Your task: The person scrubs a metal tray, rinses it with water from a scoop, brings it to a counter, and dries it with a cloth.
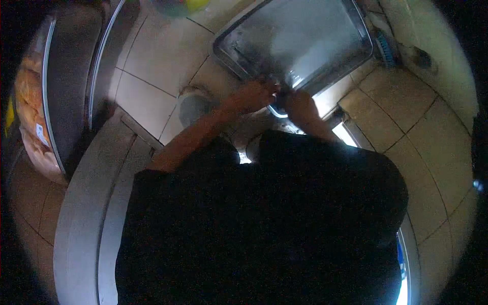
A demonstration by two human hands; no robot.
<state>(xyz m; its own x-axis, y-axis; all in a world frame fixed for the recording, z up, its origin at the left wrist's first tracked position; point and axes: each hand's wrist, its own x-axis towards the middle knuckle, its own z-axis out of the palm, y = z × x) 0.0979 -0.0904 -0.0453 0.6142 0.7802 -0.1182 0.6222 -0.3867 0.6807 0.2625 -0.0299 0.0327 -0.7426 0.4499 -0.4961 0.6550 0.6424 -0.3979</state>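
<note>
The large rectangular grey tray with rounded corners and a dark rim point(325, 30) has a hazy, glossy floor with bright glints near its closest edge; whether liquid lies in it, I cannot tell. Left of the tray and nearer the person stands a round grey container point(194, 111), its contents too dim to make out. Far to the left of the tray, a clear plastic bag of orange-brown pieces point(31, 96) bears a small white label point(40, 134). Just right of the tray is a blue bristled brush point(385, 49).

At the tray's near edge, a small dark thing with bright glints point(280, 96) sits between the two hands, close to the fingers of both; its shape is lost in shadow. The left hand point(258, 95) and the right hand point(301, 108) are near each other there, fingers bent inward, but whether either is clenched on the small dark thing or only touching it, I cannot tell. The left forearm slants toward the tray from its near left, the shorter visible right forearm from its near right
</note>
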